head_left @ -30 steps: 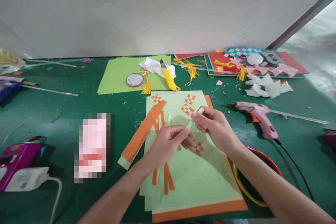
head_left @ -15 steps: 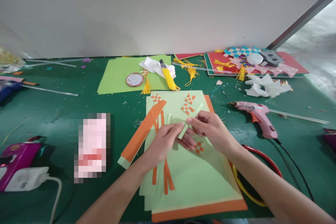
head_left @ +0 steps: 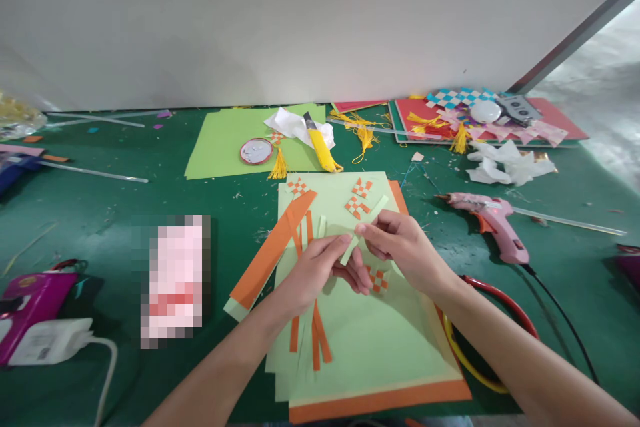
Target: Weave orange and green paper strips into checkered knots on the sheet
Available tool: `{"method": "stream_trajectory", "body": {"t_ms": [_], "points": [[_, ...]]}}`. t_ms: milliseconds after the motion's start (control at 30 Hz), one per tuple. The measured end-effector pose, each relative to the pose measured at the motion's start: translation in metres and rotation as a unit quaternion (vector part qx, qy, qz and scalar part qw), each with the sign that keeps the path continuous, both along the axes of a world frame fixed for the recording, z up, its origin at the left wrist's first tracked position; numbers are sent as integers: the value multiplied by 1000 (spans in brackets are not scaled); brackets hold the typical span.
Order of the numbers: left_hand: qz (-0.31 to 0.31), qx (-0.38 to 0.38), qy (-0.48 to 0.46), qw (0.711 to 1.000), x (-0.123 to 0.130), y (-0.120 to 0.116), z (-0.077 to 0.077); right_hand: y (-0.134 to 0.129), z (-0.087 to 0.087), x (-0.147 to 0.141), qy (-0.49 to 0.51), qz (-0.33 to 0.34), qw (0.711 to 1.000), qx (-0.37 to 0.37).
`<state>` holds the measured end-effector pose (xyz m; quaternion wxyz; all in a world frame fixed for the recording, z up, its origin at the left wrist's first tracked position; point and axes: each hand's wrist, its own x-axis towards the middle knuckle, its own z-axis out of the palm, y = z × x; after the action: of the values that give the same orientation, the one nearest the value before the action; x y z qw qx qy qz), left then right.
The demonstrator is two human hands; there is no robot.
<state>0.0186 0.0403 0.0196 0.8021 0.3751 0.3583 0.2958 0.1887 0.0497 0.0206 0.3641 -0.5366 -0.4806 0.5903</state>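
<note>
A narrow pale green paper strip (head_left: 379, 208) slants between my hands above a stack of light green sheets (head_left: 380, 353). My right hand (head_left: 395, 237) pinches it between thumb and finger. The thumb and finger of my left hand (head_left: 327, 260) pinch it near its lower end, the other fingers curled beneath. Beside my fingers lies a woven orange-and-green checkered piece (head_left: 379, 279), partly hidden. Similar woven pieces (head_left: 357, 207) rest at the top of the sheets. Left of my hands are thin orange strips (head_left: 323, 333) and a wide orange paper band (head_left: 273, 253).
A pink glue gun (head_left: 493, 217) lies at right, near scissors with red and yellow handles (head_left: 500, 287). A yellow cutter knife (head_left: 321, 143), a round lid (head_left: 257, 151) and tassels (head_left: 367, 139) are behind. A purple device (head_left: 40, 300) with a white plug sits left.
The curled fingers of my left hand have shifted slightly left, uncovering more of the checkered piece. The strip stays pinched in both hands.
</note>
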Motion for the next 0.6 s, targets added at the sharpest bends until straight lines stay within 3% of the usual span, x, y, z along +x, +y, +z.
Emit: {"method": "stream_trajectory", "body": {"t_ms": [233, 400, 600], "points": [[9, 16, -3, 1000, 0, 1, 0, 0, 3, -1, 13, 75, 997, -10], [4, 16, 7, 1000, 0, 0, -1, 0, 1, 0, -20, 25, 999, 7], [1, 14, 10, 1000, 0, -1, 2, 0, 2, 0, -10, 16, 1000, 6]]}}
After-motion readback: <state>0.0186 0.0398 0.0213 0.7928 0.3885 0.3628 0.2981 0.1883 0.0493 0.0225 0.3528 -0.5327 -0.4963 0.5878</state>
